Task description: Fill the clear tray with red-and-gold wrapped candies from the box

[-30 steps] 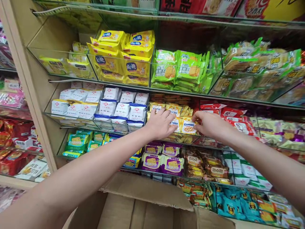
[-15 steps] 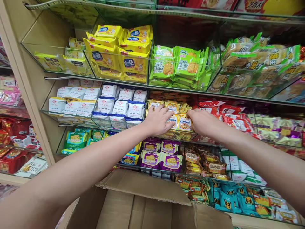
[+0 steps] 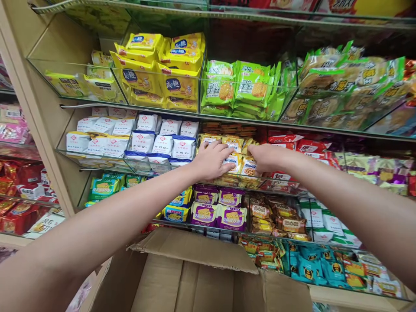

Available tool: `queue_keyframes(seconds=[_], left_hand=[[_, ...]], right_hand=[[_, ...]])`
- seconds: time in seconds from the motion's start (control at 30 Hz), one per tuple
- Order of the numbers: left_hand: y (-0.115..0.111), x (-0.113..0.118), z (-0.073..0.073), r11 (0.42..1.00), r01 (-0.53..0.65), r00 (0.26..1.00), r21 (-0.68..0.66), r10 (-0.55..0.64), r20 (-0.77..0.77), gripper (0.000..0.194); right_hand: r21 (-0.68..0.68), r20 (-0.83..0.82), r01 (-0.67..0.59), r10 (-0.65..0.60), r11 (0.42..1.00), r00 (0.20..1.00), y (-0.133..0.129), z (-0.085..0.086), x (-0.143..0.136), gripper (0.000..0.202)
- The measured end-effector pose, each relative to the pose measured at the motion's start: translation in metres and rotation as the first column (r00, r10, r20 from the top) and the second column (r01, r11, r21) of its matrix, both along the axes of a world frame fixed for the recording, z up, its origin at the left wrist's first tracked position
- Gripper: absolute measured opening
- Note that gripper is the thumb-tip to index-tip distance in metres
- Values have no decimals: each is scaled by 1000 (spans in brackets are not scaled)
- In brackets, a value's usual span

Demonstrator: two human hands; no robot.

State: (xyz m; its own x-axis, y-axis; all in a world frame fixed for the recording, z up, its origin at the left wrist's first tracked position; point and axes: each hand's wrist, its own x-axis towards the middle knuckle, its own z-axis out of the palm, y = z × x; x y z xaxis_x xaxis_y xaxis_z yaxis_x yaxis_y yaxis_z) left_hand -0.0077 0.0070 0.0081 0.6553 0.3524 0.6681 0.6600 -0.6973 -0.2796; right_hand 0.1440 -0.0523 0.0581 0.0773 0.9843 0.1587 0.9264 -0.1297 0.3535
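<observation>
Touching cookie packets (image 3: 232, 164): left hand (image 3: 212, 161) spread; right hand (image 3: 265, 157) curled, grip I can't tell.

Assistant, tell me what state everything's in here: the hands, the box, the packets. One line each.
Left hand: fingers spread, resting on the cookie packets.
Right hand: fingers bent at those packets' right end; grip hidden.
Cookie packets: front ones facing out, partly covered.
Cardboard box: open, far flap turned outward.
Upper yellow packets: stacked.
Green biscuit packets: front ones leaning, fronts outward.
Purple packets: stacked, fronts outward.
</observation>
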Motion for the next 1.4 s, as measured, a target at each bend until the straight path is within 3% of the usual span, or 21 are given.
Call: queue_keyframes(seconds=[0.07, 0.17, 0.37, 0.47, 0.63, 0.8, 1.0, 1.2, 1.3, 1.4], left_hand=[[1, 0, 2, 1000, 14, 1000, -15, -14, -5, 50], [2, -1, 3, 999, 24, 999, -31, -25, -24, 50], [-1, 0, 6, 999, -4, 999, -51, 2, -48, 50], [-2, 1, 8, 999, -24, 997, -49, 21, -77, 52], [1, -1, 13, 999, -36, 992, -32, 31, -125, 53], [-2, -3, 15, 997, -53, 986, -53, 44, -161, 53], [-3, -4, 14, 999, -29, 985, -19, 26, -169, 59], [1, -7, 14, 999, -28, 981, -36, 20, -193, 54], [-4, -7, 12, 998, -44, 983, -42, 36, -180, 53], [-10, -6, 10, 1000, -30, 988, -1, 29, -151, 53]], right_hand=[[-5, -2, -3, 3, 1000, 1000, 2, 1, 1, 53], [92, 93, -72, 64, 993, 994, -1, -3, 5, 53], [137, 142, -177, 157, 975, 977, -7, -12, 15, 40], [113, 123, -177, 163, 978, 979, -5, -14, 18, 33], [164, 95, -180, 166, 970, 982, -4, -17, 17, 38], [135, 114, -224, 209, 965, 971, -2, -14, 19, 36], [158, 118, -157, 139, 975, 983, -3, -13, 23, 30], [172, 160, -227, 200, 959, 967, -9, -20, 18, 30], [121, 116, -246, 233, 962, 966, -11, -15, 17, 27], [57, -73, -193, 196, 980, 978, -12, -2, 18, 23]])
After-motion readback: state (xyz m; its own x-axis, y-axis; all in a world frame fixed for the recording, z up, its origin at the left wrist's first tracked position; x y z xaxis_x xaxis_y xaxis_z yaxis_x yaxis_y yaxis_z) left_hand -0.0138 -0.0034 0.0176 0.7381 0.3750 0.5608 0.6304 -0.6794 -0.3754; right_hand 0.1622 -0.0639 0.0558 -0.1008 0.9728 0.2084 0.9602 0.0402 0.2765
